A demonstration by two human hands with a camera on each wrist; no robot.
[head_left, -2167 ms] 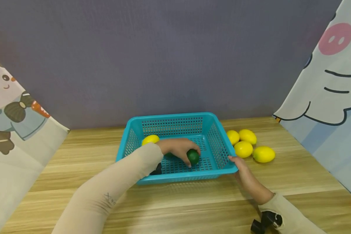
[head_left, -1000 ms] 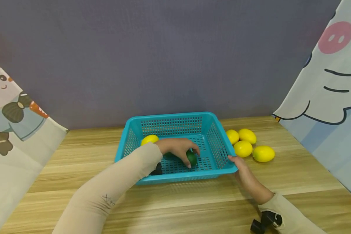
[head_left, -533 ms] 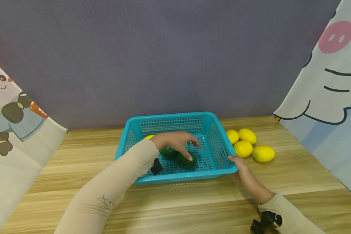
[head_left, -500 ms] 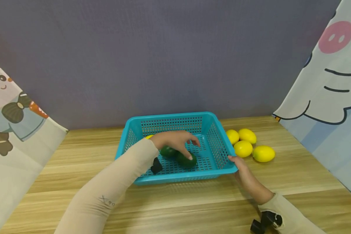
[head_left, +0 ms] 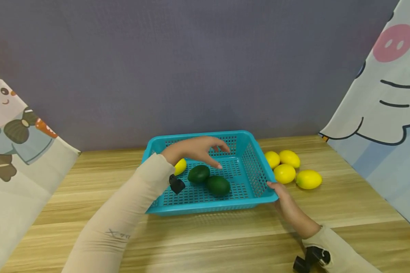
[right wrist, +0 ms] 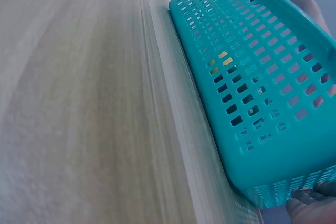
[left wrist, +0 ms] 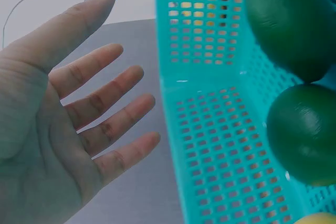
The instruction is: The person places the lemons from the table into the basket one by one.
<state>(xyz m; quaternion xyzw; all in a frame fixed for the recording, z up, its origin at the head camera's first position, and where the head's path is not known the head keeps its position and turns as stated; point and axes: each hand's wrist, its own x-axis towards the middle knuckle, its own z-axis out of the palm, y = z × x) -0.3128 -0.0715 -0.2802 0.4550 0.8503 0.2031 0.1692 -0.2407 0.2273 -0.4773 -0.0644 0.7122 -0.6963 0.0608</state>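
Note:
Two dark green avocados lie side by side on the floor of a teal plastic basket (head_left: 239,199), the rear avocado (head_left: 199,174) and the front avocado (head_left: 218,186). Over them hovers my left hand (head_left: 198,148), fingers spread and loosely bent, with nothing in it; the left wrist view shows its bare palm. A lemon (head_left: 180,167) sits at the basket's left, partly hidden by my left wrist. My right hand (head_left: 283,197) grips the front right corner of the basket, thumb over the rim and fingers (right wrist: 310,195) against the outer side wall.
Several lemons (head_left: 284,174) are clustered on the wooden table (head_left: 205,242) just right of the basket. A grey backdrop (head_left: 205,76) rises behind, with printed cartoon cloths at both sides.
My left hand has let go of the front avocado, which now rests in the basket, and has lifted up and back, away from both avocados. The right hand keeps its grip on the rim.

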